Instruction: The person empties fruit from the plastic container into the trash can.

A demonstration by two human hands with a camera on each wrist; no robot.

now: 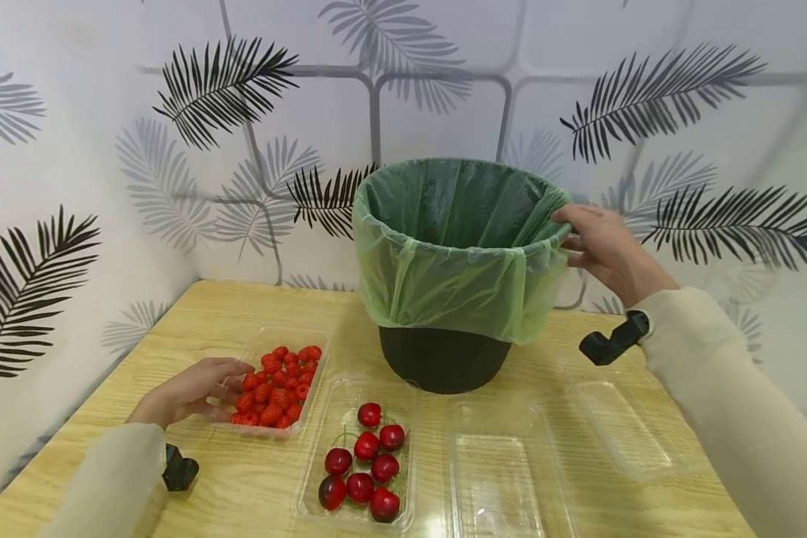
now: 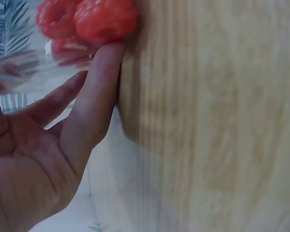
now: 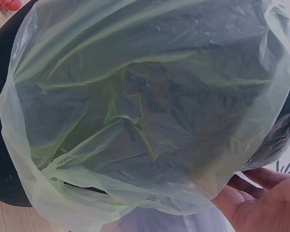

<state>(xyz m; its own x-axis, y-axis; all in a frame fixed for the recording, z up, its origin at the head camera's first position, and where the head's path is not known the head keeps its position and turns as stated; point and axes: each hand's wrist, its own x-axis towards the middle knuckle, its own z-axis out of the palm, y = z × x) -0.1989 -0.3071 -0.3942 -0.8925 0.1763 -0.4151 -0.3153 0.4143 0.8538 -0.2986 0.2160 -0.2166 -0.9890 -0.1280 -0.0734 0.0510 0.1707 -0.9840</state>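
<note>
On the left, my left hand [image 1: 198,388] holds the side of a clear plastic box [image 1: 312,381] heaped with raspberries [image 1: 279,385]. Its fingers [image 2: 94,92] reach to the box wall in the left wrist view, close by the berries. My right hand [image 1: 608,243] grips the right rim of a black trash can [image 1: 444,359], thumb over the top edge and fingers outside. A pale green bag [image 1: 457,288] lines the can and is folded down over its rim. In the right wrist view the bag covers most of the can's side.
A second clear box [image 1: 410,456] with several cherries [image 1: 359,486] stands in front of the can. Two more clear boxes, one near the middle [image 1: 501,478] and one farther right [image 1: 625,426], hold no fruit. A patterned wall [image 1: 437,127] rises behind the wooden table [image 1: 242,501].
</note>
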